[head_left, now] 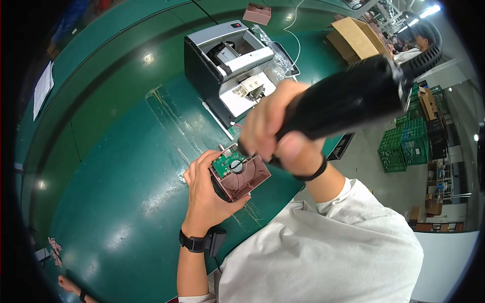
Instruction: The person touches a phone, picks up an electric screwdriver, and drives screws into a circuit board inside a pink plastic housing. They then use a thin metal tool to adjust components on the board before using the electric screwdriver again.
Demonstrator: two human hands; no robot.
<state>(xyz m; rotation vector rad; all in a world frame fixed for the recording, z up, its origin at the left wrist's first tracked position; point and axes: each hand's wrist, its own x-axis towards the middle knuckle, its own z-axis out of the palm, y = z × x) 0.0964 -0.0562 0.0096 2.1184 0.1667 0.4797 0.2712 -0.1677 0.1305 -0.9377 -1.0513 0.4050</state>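
Note:
My left hand (202, 194) is closed round a small dusty-pink plastic housing (260, 174), holding it tilted over the green table. Inside the housing sit a green circuit board (221, 165) and a round silvery part (236, 166); thin dark wires run across it. A black electric screwdriver (343, 101) with a ribbed cable is gripped in my right hand (283, 123). It slants down toward the housing, and motion blurs it. The right fingers and the tool's lower end hide where the tip meets the housing.
A grey and black bench machine (204, 65) stands just beyond my hands, a clear plastic bag (278, 63) beside it. Farther off are another pink housing (257, 14) and a cardboard box (356, 40). Another person's hand (69, 286) shows at lower left. Green crates (404, 144) stand on the floor.

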